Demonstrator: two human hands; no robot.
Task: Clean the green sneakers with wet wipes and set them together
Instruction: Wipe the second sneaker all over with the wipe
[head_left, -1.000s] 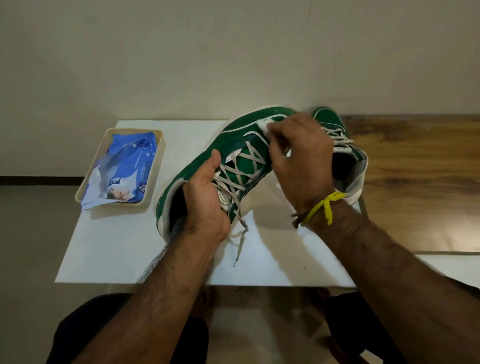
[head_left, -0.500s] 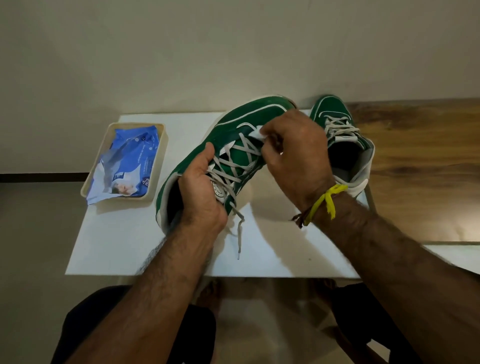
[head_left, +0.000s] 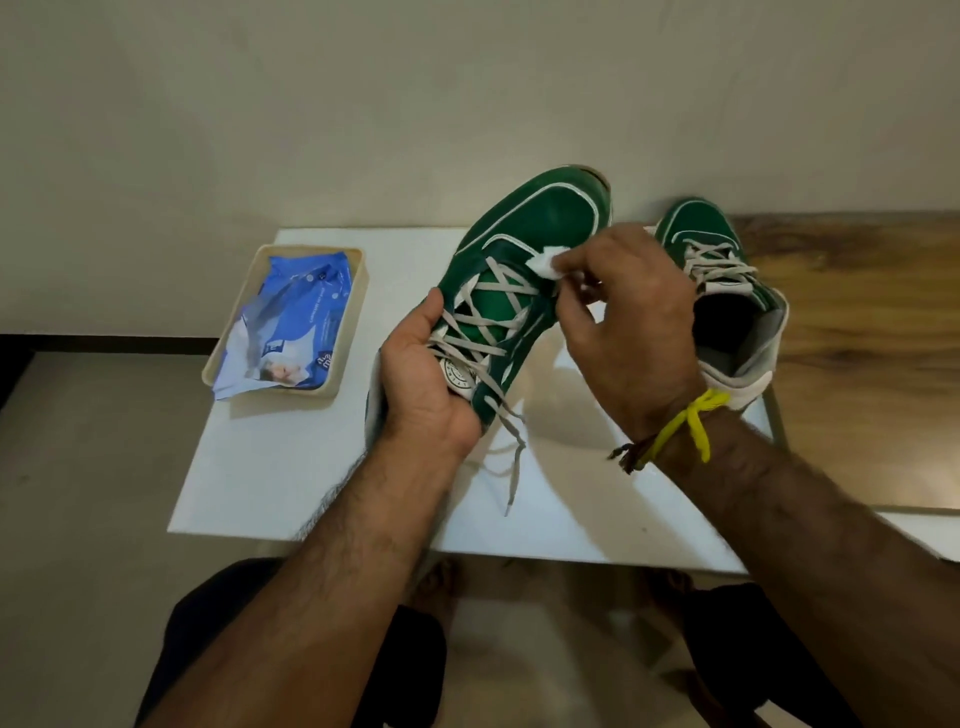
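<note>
I see one tray (head_left: 349, 332) at the left of the white board (head_left: 291, 467), and in it one crumpled blue pack (head_left: 291, 327) of wipes, its lower corner spilling over the tray's near rim. Nothing else shows in the tray.

I count two green sneakers. One sneaker (head_left: 540, 234) is raised off the board, toe pointing away and up, laces facing me. My left hand (head_left: 423, 374) is wrapped around its heel end, thumb up along the lace side, fingers hidden behind. My right hand (head_left: 634, 312) is curled closed, pinching one small white wipe (head_left: 545, 262) at its fingertips and pressing it to the upper by the top of the laces. A loose lace end (head_left: 511, 467) dangles toward the board.

The second sneaker (head_left: 727, 291) stands on the board just right of my right hand, toe away, partly hidden behind the wrist. One yellow string (head_left: 691, 421) circles that wrist.
</note>
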